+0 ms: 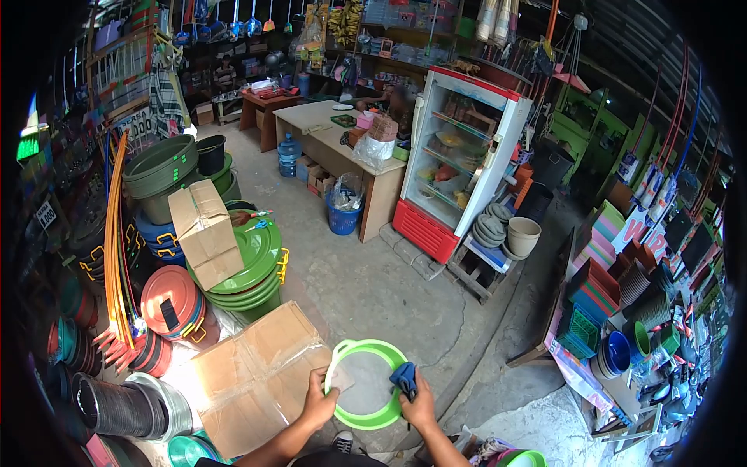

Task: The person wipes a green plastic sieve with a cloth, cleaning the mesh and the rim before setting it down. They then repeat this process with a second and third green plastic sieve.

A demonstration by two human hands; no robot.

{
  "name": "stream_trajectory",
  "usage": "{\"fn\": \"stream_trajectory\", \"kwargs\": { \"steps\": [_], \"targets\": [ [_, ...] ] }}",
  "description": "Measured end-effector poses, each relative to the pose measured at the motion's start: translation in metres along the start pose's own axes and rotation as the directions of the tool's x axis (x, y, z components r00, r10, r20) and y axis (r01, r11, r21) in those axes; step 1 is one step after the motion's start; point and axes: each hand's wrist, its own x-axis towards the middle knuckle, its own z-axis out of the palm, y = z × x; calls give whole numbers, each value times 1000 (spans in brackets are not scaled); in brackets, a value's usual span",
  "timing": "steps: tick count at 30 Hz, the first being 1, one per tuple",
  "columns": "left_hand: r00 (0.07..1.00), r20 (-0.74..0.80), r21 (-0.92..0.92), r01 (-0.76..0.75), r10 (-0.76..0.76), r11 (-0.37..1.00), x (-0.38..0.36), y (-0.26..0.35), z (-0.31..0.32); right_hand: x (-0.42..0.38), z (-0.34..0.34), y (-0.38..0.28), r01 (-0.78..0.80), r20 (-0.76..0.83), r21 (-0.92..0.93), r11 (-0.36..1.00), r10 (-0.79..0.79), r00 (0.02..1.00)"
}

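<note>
In front of me I hold a round bright green sieve (367,421) with a pale grey, mesh-like middle and a small loop on its far left rim. My left hand (317,400) grips the rim on the left side. On the opposite side, my right hand (420,402) is closed around a dark blue cloth (403,379), which lies against the sieve's rim. The right fingers are partly hidden by cloth and rim. Just left of the sieve lies a large flattened cardboard box (253,373).
Stacked green tubs (253,261) carry a cardboard box (204,233) at left. Ahead stand a wooden desk (311,121), a blue bin (343,218) and a red-and-white display fridge (459,148). Baskets and basins crowd a table (572,362) at right. People sit farther back.
</note>
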Motion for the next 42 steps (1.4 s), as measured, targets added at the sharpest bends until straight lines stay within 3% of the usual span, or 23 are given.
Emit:
{"fn": "stream_trajectory", "kwargs": {
  "steps": [2,4,7,9,10,14,16,19,21,22,24,25,28,30,32,34,35,36,37,38,40,41,42],
  "targets": [
    [990,67,176,107,-121,979,3,15,-10,7,-17,-7,27,-5,-19,999,-27,1000],
    [966,252,288,-14,-62,958,22,25,-25,19,-38,-26,294,213,-41,955,-279,936],
    [868,445,252,117,-222,961,41,41,-24,35,-45,-50,386,385,22,922,-364,848],
    [704,688,336,-97,-174,937,57,25,-23,39,-39,-58,438,468,86,895,-424,775],
    [704,689,335,-102,-170,937,56,22,-21,42,-37,-57,442,466,84,893,-427,775],
    [821,537,368,-19,-196,930,37,40,-6,34,-33,-55,411,451,47,910,-387,804],
    [899,435,250,-68,-49,966,31,38,-5,26,-33,-47,392,407,16,920,-364,838],
    [961,229,34,154,-158,987,39,14,-7,7,-17,-12,184,268,-7,983,-175,947],
    [984,146,0,99,-98,995,37,10,-2,-12,10,14,48,-5,26,999,-48,999],
    [997,63,-25,40,-39,999,36,8,3,-20,19,18,45,-8,23,999,-45,999],
    [1000,-21,-79,7,-9,997,35,6,14,-33,42,22,-111,-176,47,993,118,977],
    [994,-113,-124,-30,16,992,34,5,19,-36,60,31,-220,-113,414,883,290,950],
    [976,-213,-113,-74,48,991,23,3,38,-50,99,7,-337,-138,498,799,457,878],
    [934,-323,-103,-195,152,975,16,-5,52,-43,92,-43,-424,15,766,483,646,763],
    [941,-304,-66,-178,150,982,12,-11,59,-40,99,-47,-419,-26,781,463,694,720],
    [844,-331,181,-382,422,906,10,-12,63,-36,97,-33,-436,-26,761,481,694,720],
    [848,-321,180,-383,422,906,5,-9,59,-33,94,-22,-456,-24,733,505,689,725],
    [828,-42,567,-441,559,696,-5,5,50,-27,91,-9,-453,-31,737,502,695,719],
    [792,271,804,-499,547,324,-12,17,41,-22,86,3,-468,-31,674,572,655,755],
    [792,286,799,-508,539,322,-13,25,35,-24,82,15,-479,-23,606,635,617,787],
    [620,760,573,-780,195,250,-10,42,29,-18,59,21,-494,36,541,681,568,822],
    [540,797,540,-838,271,82,-7,41,30,-16,56,42,-471,44,478,741,515,856],
    [530,811,526,-846,249,88,-4,42,32,-14,32,28,-470,86,430,771,483,871]
  ]
}}
